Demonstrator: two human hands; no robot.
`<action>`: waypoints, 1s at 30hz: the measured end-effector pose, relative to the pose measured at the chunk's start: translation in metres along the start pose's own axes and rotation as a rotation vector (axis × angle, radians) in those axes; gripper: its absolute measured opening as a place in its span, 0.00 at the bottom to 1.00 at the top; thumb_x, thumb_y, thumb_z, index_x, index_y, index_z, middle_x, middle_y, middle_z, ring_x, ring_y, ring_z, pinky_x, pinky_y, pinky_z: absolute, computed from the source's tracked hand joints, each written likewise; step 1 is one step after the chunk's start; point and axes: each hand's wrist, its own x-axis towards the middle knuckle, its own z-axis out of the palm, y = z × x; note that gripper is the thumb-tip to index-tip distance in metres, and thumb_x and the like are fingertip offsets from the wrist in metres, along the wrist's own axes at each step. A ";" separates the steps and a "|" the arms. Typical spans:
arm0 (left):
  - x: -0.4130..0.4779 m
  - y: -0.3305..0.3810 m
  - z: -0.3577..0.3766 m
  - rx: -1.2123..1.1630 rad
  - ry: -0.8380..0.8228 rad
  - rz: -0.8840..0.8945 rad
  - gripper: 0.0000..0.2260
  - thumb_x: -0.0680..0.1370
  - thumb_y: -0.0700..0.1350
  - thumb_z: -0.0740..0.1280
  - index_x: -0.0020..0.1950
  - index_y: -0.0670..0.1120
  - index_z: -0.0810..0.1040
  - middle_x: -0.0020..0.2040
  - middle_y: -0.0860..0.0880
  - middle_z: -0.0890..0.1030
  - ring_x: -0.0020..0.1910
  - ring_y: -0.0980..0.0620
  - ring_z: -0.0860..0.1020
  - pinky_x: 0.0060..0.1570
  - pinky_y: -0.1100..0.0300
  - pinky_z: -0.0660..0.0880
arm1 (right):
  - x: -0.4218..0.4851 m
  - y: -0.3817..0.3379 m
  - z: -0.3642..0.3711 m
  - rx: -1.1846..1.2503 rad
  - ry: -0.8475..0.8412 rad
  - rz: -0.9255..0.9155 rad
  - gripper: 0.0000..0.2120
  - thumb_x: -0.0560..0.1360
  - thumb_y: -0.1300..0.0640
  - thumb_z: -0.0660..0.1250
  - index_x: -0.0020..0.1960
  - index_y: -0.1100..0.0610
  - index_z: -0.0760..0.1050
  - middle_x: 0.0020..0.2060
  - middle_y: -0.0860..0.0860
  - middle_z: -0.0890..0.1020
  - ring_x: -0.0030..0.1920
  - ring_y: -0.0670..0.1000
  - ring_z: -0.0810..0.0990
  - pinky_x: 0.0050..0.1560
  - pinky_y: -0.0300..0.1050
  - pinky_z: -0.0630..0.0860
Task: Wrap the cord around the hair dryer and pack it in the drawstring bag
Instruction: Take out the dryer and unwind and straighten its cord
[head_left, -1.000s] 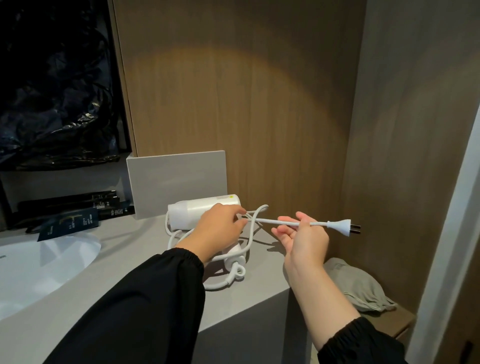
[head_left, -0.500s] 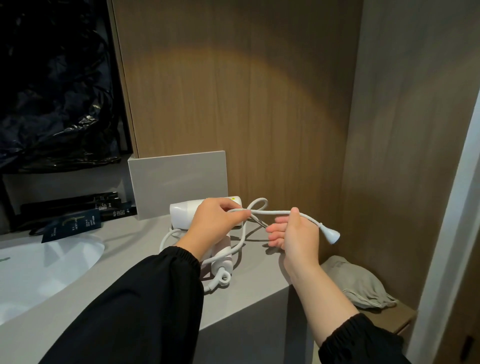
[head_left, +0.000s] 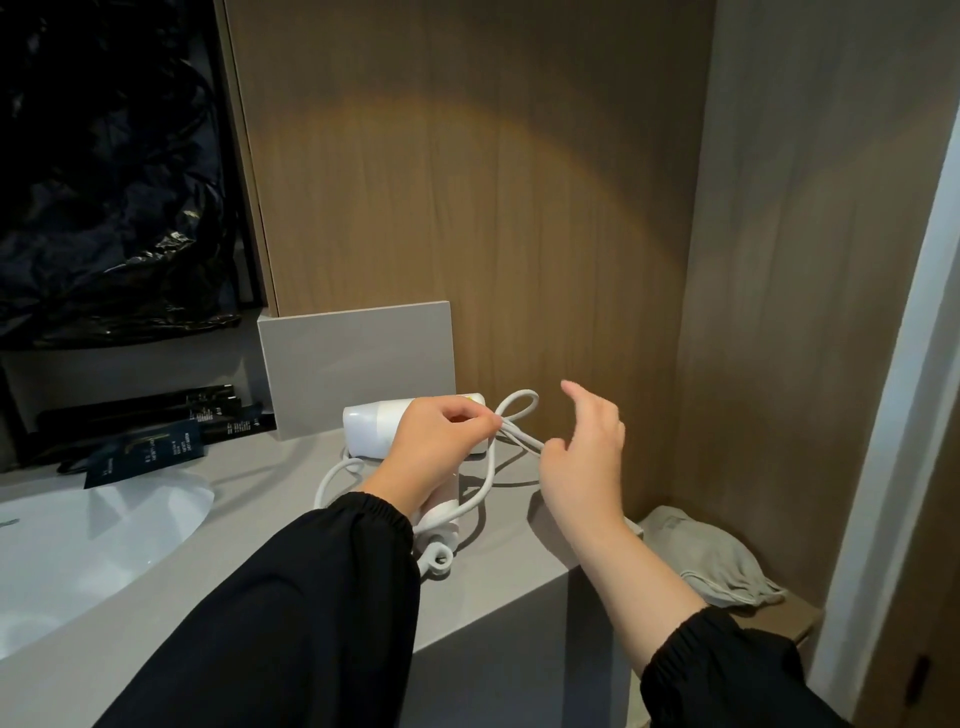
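One white hair dryer (head_left: 370, 427) centre frame, white cord (head_left: 522, 438) looped; left hand (head_left: 441, 441) pinches cord; right hand (head_left: 587, 457) fingers loosely spread.

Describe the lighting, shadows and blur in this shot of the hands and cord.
Head view: a warm arc of light falls on the wooden wall, dimmer above it; the cord casts dark shadows on the grey counter; the right hand is smeared by motion blur, the left hand sharper; small glints show on the black plastic.
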 end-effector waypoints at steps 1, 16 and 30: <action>0.000 0.000 -0.001 -0.016 -0.013 0.001 0.07 0.75 0.39 0.70 0.38 0.45 0.84 0.31 0.52 0.78 0.26 0.60 0.73 0.26 0.73 0.68 | 0.001 -0.001 0.003 -0.045 -0.055 -0.041 0.30 0.76 0.69 0.63 0.72 0.47 0.65 0.69 0.46 0.64 0.65 0.44 0.63 0.56 0.31 0.68; 0.005 -0.010 -0.002 -0.102 0.059 -0.024 0.06 0.75 0.36 0.68 0.43 0.44 0.83 0.40 0.51 0.81 0.32 0.59 0.75 0.29 0.74 0.70 | 0.020 0.018 -0.005 -0.422 -0.201 -0.301 0.07 0.77 0.62 0.65 0.53 0.55 0.79 0.50 0.48 0.77 0.52 0.48 0.70 0.51 0.41 0.74; 0.015 -0.012 -0.016 0.386 0.242 0.386 0.01 0.76 0.47 0.69 0.46 0.50 0.80 0.40 0.54 0.77 0.43 0.55 0.74 0.44 0.64 0.69 | 0.026 0.022 -0.004 -0.366 -0.141 -0.075 0.08 0.78 0.57 0.65 0.53 0.55 0.82 0.44 0.51 0.80 0.43 0.50 0.78 0.47 0.43 0.79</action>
